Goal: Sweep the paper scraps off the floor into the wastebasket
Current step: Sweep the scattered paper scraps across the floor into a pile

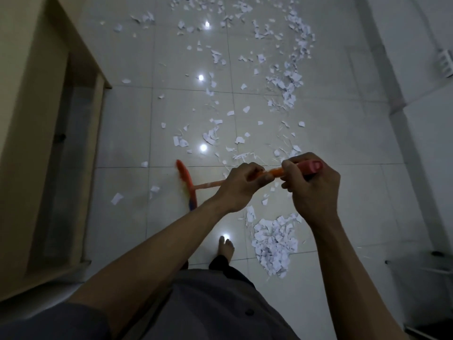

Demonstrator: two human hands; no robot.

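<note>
I hold an orange broom with both hands. My left hand grips the handle lower down, and my right hand grips it near its red end cap. The broom head rests on the white tiled floor to the left and looks blurred. White paper scraps lie scattered over the tiles ahead, thickest along the right. A swept pile of scraps sits on the floor under my right forearm. No wastebasket is in view.
A beige cabinet or door frame runs along the left side. A white wall bounds the right, with a glass-topped piece of furniture at the lower right. My bare foot stands beside the pile.
</note>
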